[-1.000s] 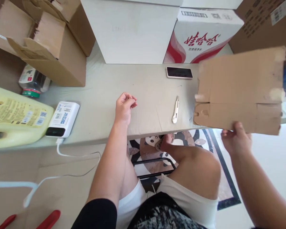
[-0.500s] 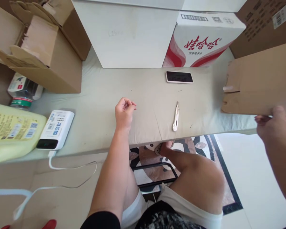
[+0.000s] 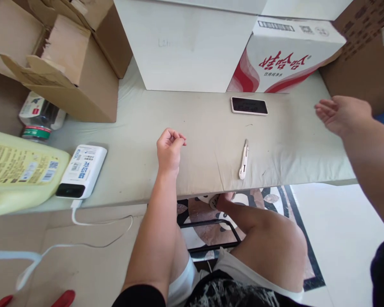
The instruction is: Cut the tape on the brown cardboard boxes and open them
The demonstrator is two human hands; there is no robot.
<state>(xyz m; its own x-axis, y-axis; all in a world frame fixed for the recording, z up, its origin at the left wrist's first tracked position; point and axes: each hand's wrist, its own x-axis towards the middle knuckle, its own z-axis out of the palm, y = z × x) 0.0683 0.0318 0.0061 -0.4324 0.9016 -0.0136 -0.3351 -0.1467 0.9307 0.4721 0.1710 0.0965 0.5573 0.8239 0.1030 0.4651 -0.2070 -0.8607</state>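
My left hand [image 3: 169, 148] rests on the pale table cover [image 3: 205, 128] with its fingers curled in and nothing in them. My right hand [image 3: 343, 113] hovers over the table's right end, palm up, fingers apart and empty. A white utility knife [image 3: 243, 159] lies between the two hands near the front edge. A phone [image 3: 249, 105] lies face up farther back.
A white box [image 3: 192, 42] and a red-and-white carton [image 3: 284, 57] stand at the back, brown cartons [image 3: 60, 64] at the left and far right. A yellow jug [image 3: 19, 170], a bottle [image 3: 38, 117] and a white power bank [image 3: 82, 170] with its cable sit at the left.
The flat piece of cardboard held in my right hand has gone out of view to the right. That hand is now empty and raised over the table's right end. My left hand stayed put.
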